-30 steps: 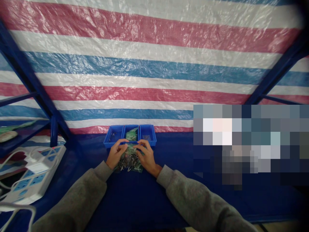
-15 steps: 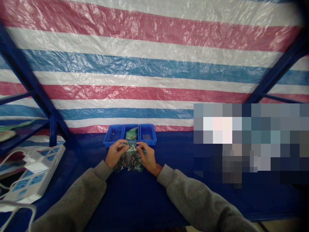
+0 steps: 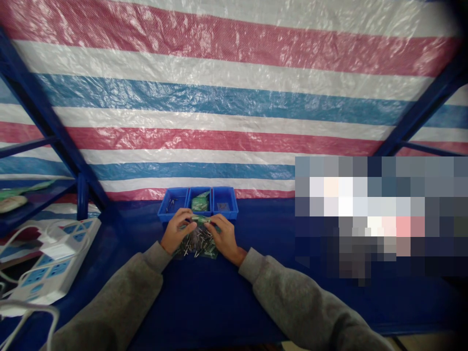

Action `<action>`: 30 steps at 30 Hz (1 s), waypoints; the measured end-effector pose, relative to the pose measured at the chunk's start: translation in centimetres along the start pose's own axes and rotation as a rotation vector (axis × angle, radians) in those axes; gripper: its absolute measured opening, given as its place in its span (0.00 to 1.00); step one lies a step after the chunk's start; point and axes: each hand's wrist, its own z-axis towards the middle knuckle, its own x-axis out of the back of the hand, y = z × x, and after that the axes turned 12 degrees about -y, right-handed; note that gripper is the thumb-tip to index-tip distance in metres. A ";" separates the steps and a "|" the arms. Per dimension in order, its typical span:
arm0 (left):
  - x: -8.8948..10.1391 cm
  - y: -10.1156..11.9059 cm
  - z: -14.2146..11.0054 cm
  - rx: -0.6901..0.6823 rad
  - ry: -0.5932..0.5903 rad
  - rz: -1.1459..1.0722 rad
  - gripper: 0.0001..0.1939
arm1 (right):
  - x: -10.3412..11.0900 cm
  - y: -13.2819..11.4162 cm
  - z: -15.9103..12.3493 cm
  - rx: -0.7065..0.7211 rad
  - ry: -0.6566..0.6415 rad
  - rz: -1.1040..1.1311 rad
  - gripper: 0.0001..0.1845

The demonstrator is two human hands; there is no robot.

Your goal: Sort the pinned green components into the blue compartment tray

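Observation:
Between both hands is a small clear plastic bag with a green tint (image 3: 201, 219), stretched level as a narrow strip. My left hand (image 3: 177, 234) pinches its left end between thumb and fingers. At the other end, my right hand (image 3: 224, 238) pinches it the same way. Just below the fingers, a heap of thin metal pieces like screws or pins (image 3: 195, 245) lies on the table, with bits of green-tinted plastic among them. What the held bag contains is too small to make out.
Three joined blue bins stand behind my hands: the left bin (image 3: 161, 213) has a few metal pieces, the middle holds green plastic bags (image 3: 201, 201), the right some small parts (image 3: 222, 206). White power strips (image 3: 54, 273) with cables lie left on the blue table (image 3: 204, 307). A blurred-out area covers the right.
The plastic bag between my fingers has gone from a wider, flat shape to a narrow folded strip. Both hands stay in nearly the same place.

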 end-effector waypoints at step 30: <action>0.2 0.0 -0.2 0.120 0.158 -0.050 0.11 | -1.1 2.6 7.4 -0.150 -0.341 -0.642 0.10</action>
